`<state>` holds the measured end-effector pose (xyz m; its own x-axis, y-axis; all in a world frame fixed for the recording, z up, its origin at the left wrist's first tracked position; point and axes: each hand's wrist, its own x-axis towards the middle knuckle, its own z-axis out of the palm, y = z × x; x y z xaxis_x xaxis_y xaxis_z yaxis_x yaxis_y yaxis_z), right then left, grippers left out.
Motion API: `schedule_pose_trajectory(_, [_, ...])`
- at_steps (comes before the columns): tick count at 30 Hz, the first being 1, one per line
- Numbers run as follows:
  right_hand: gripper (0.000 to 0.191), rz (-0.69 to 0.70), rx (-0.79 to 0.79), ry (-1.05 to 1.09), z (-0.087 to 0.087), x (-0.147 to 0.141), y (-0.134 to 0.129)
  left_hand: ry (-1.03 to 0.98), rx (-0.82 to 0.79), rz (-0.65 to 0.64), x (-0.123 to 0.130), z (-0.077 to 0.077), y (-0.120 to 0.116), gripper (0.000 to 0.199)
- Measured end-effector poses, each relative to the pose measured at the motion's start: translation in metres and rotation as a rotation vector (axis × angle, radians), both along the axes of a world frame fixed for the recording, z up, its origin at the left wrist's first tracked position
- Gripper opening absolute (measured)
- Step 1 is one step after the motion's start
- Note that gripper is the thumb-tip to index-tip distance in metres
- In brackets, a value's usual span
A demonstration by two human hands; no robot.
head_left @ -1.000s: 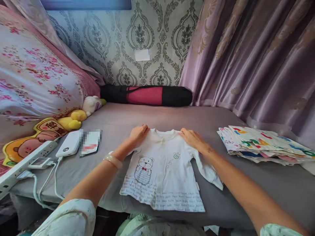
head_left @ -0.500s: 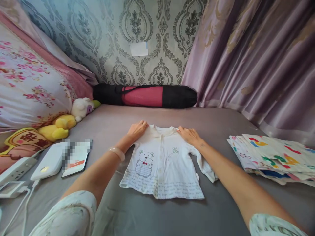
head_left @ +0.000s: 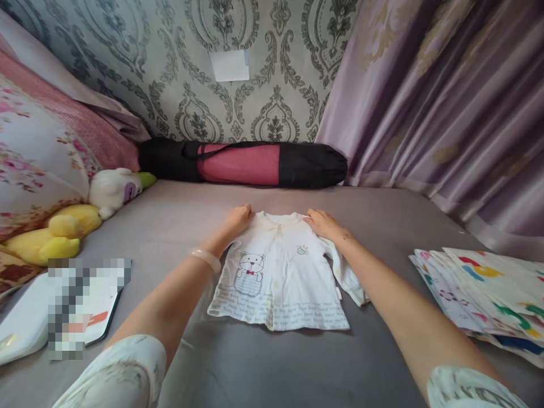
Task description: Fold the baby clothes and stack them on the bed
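Note:
A small white baby shirt (head_left: 280,272) lies front up on the grey sheet, with a bear drawing, a bee drawing and lines of print along the hem. My left hand (head_left: 240,219) is closed at its left shoulder, the fingers curled over the cloth edge. At the opposite shoulder my right hand (head_left: 323,223) grips the fabric, thumb side toward the collar. The right sleeve sticks out beside my right forearm; the left sleeve is mostly hidden behind my left arm.
Folded patterned cloths (head_left: 488,294) are stacked at the right. On the left are a phone (head_left: 96,326), a white device (head_left: 25,317) and plush toys (head_left: 63,232). A black and pink rolled bag (head_left: 238,164) lies along the wall, near the purple curtain (head_left: 395,113).
My view has moved nearer, pushing the phone, toys and cloth stack outward toward the picture edges. Both hands stay at the shirt's shoulders, and the shirt lies much as before.

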<state>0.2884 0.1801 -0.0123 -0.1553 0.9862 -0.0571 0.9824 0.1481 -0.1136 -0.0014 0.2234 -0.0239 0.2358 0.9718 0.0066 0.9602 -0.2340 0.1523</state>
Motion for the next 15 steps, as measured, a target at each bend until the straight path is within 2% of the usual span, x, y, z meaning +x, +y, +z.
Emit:
schedule_pose_trajectory(5, [0.038,0.001,-0.02,0.163,-0.007,-0.014,0.019,-0.113,-0.082,0.035,0.013,-0.001,0.012,0.042])
schedule_pose_trajectory(8, [0.03,-0.032,-0.005,0.188,-0.008,-0.025,0.022,-0.121,-0.088,0.01,0.02,0.001,0.012,0.036])
schedule_pose_trajectory(12, [0.026,-0.058,0.116,0.179,-0.012,-0.03,0.015,-0.089,0.097,-0.047,0.023,0.0,0.005,0.033])
schedule_pose_trajectory(15, [0.026,-0.078,0.21,0.14,-0.02,-0.03,0.01,-0.016,0.222,-0.093,0.022,-0.008,0.002,0.035])
